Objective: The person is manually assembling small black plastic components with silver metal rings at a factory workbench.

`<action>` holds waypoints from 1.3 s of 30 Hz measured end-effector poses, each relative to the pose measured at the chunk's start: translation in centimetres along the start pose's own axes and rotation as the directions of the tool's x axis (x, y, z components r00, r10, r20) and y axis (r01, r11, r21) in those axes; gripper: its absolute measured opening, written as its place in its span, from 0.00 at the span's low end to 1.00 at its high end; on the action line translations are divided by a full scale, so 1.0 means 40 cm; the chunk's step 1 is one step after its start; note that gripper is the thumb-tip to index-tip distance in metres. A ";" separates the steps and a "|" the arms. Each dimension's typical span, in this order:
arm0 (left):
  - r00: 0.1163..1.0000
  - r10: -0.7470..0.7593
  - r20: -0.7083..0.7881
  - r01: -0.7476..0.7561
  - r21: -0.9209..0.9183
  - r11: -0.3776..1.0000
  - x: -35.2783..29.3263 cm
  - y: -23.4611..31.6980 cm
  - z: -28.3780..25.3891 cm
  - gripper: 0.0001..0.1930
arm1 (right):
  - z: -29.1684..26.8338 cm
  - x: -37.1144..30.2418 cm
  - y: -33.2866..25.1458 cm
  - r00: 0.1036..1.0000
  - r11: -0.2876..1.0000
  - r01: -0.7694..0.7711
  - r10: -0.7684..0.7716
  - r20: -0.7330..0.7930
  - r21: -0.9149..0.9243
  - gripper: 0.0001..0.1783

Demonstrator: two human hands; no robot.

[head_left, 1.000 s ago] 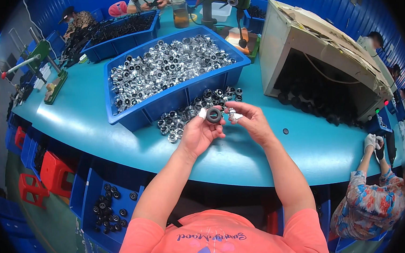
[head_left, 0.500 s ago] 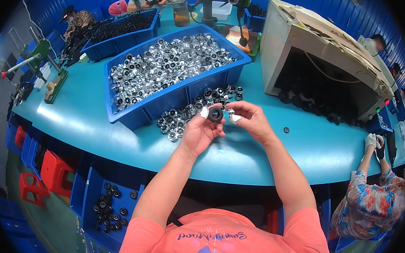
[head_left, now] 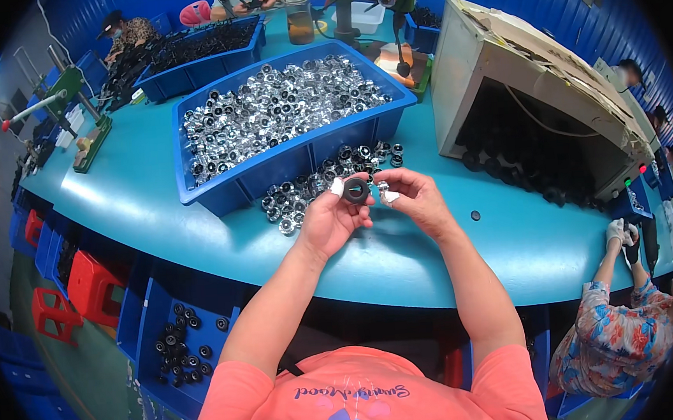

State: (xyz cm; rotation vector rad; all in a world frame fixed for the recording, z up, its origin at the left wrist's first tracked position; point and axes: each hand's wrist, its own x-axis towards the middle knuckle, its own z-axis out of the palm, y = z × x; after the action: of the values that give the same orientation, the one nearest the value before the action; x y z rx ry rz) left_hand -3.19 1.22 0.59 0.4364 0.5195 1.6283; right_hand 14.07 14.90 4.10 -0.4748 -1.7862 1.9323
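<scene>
A black rubber ring (head_left: 356,191) is pinched upright in my left hand (head_left: 333,222), its hole facing me. Just to its right, my right hand (head_left: 420,202) grips a small shiny metal hub (head_left: 383,188) between thumb and fingers. Ring and hub are close together but apart. White tape wraps fingers of both hands. Behind my hands, loose silver-and-black hubs (head_left: 285,206) lie on the teal table (head_left: 230,245). A large blue bin (head_left: 294,166) heaped with the same hubs stands beyond them.
At the right stands a pale box-like cabinet (head_left: 453,85) with black rings spilling from its dark opening. One small black piece (head_left: 475,216) lies right of my hands. A hand press (head_left: 84,118) stands far left. Below the table edge, a blue bin (head_left: 155,301) holds black wheels. A co-worker's gloved hands (head_left: 619,232) are at right.
Almost nothing differs. The black rubber ring has shifted very slightly left and turned a little more face-on in my left hand; my right hand keeps the metal hub beside it.
</scene>
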 end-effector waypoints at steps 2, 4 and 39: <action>1.000 -0.001 -0.007 0.001 0.000 1.000 -0.001 0.001 -0.002 0.25 | 0.001 0.001 0.000 1.000 1.000 -0.006 0.006 0.001 0.000 0.26; 1.000 0.002 -0.009 -0.002 0.000 1.000 0.000 0.000 -0.002 0.25 | 0.001 0.000 0.000 1.000 1.000 -0.007 0.007 0.002 0.002 0.26; 0.999 0.041 -0.029 -0.039 0.056 0.998 0.000 -0.001 -0.003 0.25 | 0.002 -0.001 -0.003 1.000 1.000 0.002 -0.002 0.016 0.008 0.26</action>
State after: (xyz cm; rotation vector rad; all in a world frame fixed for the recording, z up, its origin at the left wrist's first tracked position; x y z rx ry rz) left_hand -3.21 1.20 0.46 0.4668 0.5827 1.6638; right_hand 14.07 14.80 4.24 -0.4558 -1.7872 1.9464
